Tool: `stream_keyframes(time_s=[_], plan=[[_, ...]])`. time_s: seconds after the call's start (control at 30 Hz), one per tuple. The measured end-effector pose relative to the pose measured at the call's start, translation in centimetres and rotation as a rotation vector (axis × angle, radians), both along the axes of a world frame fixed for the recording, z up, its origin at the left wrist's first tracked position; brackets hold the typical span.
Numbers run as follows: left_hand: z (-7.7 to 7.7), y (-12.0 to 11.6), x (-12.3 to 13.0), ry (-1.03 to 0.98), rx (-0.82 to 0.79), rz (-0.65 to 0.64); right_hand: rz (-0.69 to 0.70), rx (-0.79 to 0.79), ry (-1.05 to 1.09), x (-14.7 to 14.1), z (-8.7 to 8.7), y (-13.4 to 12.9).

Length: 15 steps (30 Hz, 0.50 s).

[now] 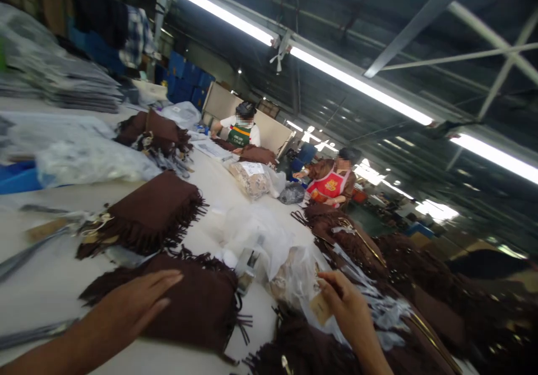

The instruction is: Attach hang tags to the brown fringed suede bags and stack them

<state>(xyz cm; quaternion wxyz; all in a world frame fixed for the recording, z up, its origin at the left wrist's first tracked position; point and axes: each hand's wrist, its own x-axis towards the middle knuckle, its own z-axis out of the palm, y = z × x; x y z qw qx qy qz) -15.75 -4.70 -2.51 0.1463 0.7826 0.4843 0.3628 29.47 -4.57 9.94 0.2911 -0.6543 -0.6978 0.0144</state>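
Observation:
My left hand (pixel 143 302) lies over a dark brown fringed piece, perhaps a bag (pixel 193 302), with its fingers stretched out and close together. It grips nothing. My right hand (pixel 347 302) is raised at the right of that piece, thumb and index finger pinched together. A small tan hang tag (pixel 320 309) dangles at those fingers; its string is too fine to make out. Behind the tag lies a clear plastic bag (pixel 290 274) with tan contents. Another folded brown fringed piece (pixel 155 209) sits farther left, with pale cords and a tag at its end.
More brown fringed pieces (pixel 348 235) with gold zips and plastic strips pile up at the right. Clear plastic wrap (pixel 96 151) and a grey stack (pixel 79 83) stand at the left. Two co-workers (pixel 244 128) are across the white table (pixel 210 187), beyond a packed bag (pixel 250 180).

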Motion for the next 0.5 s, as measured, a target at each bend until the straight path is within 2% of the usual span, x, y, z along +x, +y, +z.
stream_keyframes(time_s=[0.07,0.13,0.2,0.27,0.33,0.4,0.5], plan=[[2.3,-0.6,2.2,-0.2,-0.273,-0.145,0.065,-0.061,0.068,-3.6,0.3,-0.7],[4.2,-0.9,4.8,-0.426,-0.469,-0.274,0.14,-0.116,0.109,-7.4,0.3,-1.2],[4.9,-0.9,7.0,-0.623,-0.64,-0.42,0.216,-0.148,0.138,-10.9,-0.1,-1.5],[4.0,-0.9,8.1,-0.79,-0.831,-0.549,0.285,-0.156,0.154,-13.9,-0.8,-1.6],[2.2,-1.2,7.8,-0.88,-0.949,-0.574,0.335,-0.168,0.151,-16.2,-2.0,-1.5],[0.2,-1.7,6.2,-0.888,-0.97,-0.486,0.365,-0.19,0.14,-17.8,-3.8,-1.4],[-2.6,-2.9,2.8,-0.823,-0.968,-0.328,0.404,-0.217,0.095,-19.1,-7.6,-1.2]])
